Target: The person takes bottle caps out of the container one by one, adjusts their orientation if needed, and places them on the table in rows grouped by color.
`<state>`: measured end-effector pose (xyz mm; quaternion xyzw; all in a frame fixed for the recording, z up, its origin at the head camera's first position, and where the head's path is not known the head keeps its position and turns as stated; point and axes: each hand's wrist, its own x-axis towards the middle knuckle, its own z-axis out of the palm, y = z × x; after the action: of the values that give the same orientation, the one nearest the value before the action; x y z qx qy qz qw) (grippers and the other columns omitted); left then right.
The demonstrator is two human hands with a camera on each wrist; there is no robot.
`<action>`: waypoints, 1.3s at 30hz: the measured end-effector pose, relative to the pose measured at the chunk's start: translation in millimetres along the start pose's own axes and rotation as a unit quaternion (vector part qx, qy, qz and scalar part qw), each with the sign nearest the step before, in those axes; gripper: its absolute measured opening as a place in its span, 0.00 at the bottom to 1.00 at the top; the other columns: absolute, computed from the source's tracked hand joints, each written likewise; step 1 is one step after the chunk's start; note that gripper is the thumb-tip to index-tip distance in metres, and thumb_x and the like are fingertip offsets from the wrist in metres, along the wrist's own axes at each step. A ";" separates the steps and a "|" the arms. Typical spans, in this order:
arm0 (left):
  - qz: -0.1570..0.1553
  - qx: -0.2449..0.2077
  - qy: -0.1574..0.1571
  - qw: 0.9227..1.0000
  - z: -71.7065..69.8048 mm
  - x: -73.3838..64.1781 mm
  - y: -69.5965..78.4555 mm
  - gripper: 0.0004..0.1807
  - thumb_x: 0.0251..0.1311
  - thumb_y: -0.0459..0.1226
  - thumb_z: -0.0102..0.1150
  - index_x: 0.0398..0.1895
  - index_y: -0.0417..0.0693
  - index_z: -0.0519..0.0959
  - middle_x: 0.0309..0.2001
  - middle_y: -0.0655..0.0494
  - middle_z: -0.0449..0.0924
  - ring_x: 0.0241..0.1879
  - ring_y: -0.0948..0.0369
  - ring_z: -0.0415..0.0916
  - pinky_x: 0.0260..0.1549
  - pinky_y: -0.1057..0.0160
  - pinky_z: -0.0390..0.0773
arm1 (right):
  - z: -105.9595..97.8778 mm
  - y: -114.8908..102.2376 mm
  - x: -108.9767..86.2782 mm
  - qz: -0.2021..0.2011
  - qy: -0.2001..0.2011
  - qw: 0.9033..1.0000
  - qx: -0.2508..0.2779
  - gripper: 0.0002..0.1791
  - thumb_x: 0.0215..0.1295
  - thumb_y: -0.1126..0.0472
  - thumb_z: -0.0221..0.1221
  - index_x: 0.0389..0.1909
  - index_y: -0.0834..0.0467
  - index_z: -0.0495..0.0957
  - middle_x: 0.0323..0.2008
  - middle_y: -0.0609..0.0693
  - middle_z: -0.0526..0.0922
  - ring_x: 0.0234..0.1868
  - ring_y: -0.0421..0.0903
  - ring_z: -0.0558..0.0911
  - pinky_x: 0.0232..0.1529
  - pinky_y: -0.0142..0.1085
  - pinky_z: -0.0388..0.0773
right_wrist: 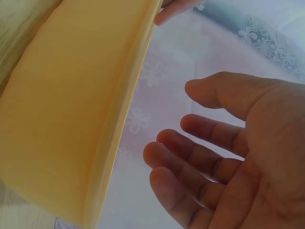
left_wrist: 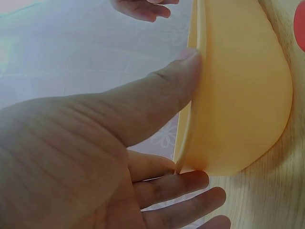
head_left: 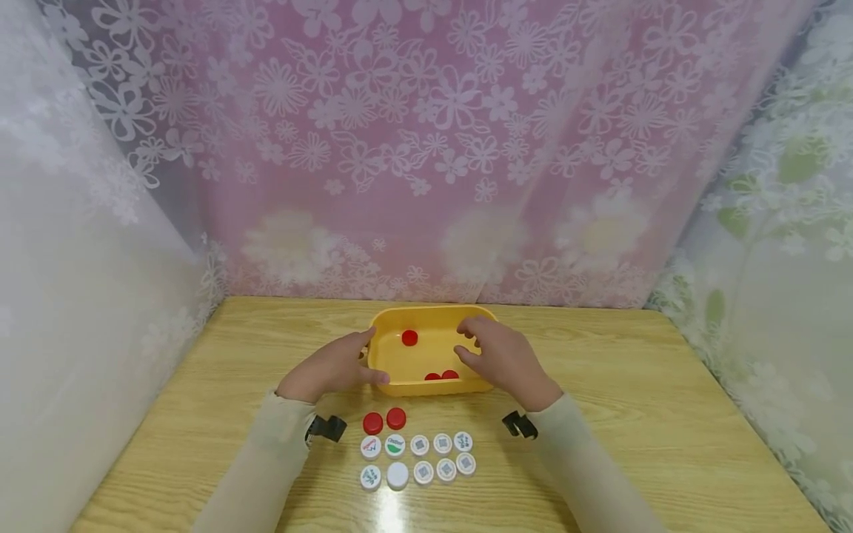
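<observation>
A yellow plastic basin [head_left: 406, 381] stands near the back of the table, with red bottle caps [head_left: 409, 337] inside: one toward the back left, two partly hidden behind the front wall. At its left end my left hand [head_left: 340, 363] holds the rim. In the left wrist view the thumb [left_wrist: 183, 78] lies over the long side's rim, and the fingers [left_wrist: 176, 186] reach round the end. Over the basin's right end hovers my right hand [head_left: 503, 355], its fingers loosely bent. The right wrist view shows nothing in its fingers [right_wrist: 190, 157], just above the rim.
In front of the basin lie two red caps [head_left: 373, 423] side by side. Nearer to me, white caps [head_left: 420, 445], several with printed marks, form two rows. Floral curtains [head_left: 426, 185] hang behind the wooden table [head_left: 600, 385] and at both sides.
</observation>
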<state>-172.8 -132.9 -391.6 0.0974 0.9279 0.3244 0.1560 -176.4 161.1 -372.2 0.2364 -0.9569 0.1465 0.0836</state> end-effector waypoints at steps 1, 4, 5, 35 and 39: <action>0.000 0.000 -0.001 1.000 -0.2 0.3 0.5 0.56 0.58 0.50 0.76 0.83 0.45 0.53 0.74 0.47 0.68 0.68 0.51 0.70 0.69 0.44 0.70 | -0.7 0.5 -0.5 0.001 0.001 1.000 0.000 0.17 0.67 0.53 0.69 0.52 0.55 0.82 0.48 0.50 0.86 0.42 0.47 0.84 0.41 0.43 0.85; -0.001 0.002 -0.003 1.000 -0.5 1.0 1.3 0.57 0.58 0.50 0.76 0.83 0.45 0.53 0.74 0.47 0.68 0.68 0.50 0.70 0.69 0.43 0.69 | -1.8 1.1 -1.2 0.001 -0.003 1.000 0.001 0.17 0.67 0.53 0.69 0.51 0.55 0.82 0.47 0.50 0.85 0.42 0.46 0.84 0.41 0.43 0.85; -0.003 0.003 -0.003 1.000 -0.4 1.2 1.2 0.57 0.58 0.51 0.76 0.83 0.45 0.53 0.74 0.47 0.68 0.68 0.50 0.70 0.69 0.43 0.69 | -1.5 1.2 -1.4 0.001 -0.005 1.000 0.000 0.17 0.67 0.53 0.69 0.51 0.55 0.81 0.47 0.49 0.85 0.42 0.46 0.84 0.40 0.42 0.85; -0.013 -0.003 -0.011 1.000 0.7 -1.1 4.1 0.57 0.58 0.51 0.76 0.84 0.47 0.52 0.66 0.48 0.75 0.61 0.53 0.75 0.65 0.45 0.74 | -0.3 -3.2 43.3 0.035 -0.243 0.969 -0.042 0.15 0.65 0.44 0.69 0.35 0.51 0.80 0.29 0.42 0.79 0.28 0.43 0.73 0.34 0.38 0.75; -0.017 -0.012 -0.009 1.000 0.5 -1.6 2.3 0.57 0.58 0.51 0.76 0.84 0.47 0.52 0.66 0.48 0.76 0.61 0.52 0.75 0.66 0.44 0.73 | -2.8 -16.7 67.9 0.014 -0.306 0.949 -0.072 0.21 0.65 0.46 0.68 0.21 0.52 0.72 0.18 0.42 0.67 0.19 0.40 0.62 0.25 0.35 0.62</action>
<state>-170.9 -131.3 -390.2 0.0830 0.9237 0.3323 0.1714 -227.6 118.8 -350.0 0.2494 -0.9478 -0.0014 -0.1986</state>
